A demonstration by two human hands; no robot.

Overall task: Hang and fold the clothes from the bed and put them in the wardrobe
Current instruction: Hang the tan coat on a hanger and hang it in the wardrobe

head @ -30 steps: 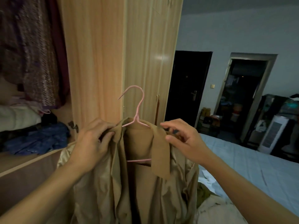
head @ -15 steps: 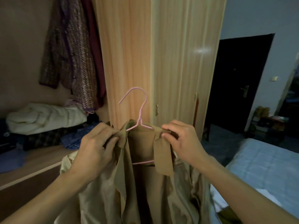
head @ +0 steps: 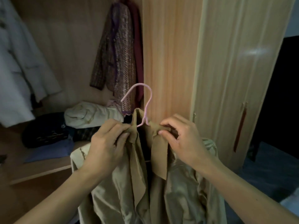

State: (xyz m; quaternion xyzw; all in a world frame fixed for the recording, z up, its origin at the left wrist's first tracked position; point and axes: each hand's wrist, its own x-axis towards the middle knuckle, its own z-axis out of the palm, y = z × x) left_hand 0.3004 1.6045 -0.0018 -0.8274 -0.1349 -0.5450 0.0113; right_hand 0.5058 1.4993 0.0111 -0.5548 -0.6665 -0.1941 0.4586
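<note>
Right at the open wardrobe (head: 169,54), the tan coat (head: 145,183) is up on the pink hanger (head: 146,109), held out in front of the chest between both hands. Left hand (head: 106,143) pinches the collar on its side of the hanger neck, right hand (head: 182,139) pinches the collar on the other side, both with fingers curled into the cloth, about level and equally near. The coat hangs straight down from them, long axis vertical, hem out of view below. The hook stands upright above the knuckles, its open end curling over to the left, toward the wardrobe's open bay, where a patterned jacket (head: 118,54) already hangs. No rail shows; it looks to sit above the top edge. So the coming move, I reckon, is up and to the left, with either hand well placed to take the hanger neck.
</note>
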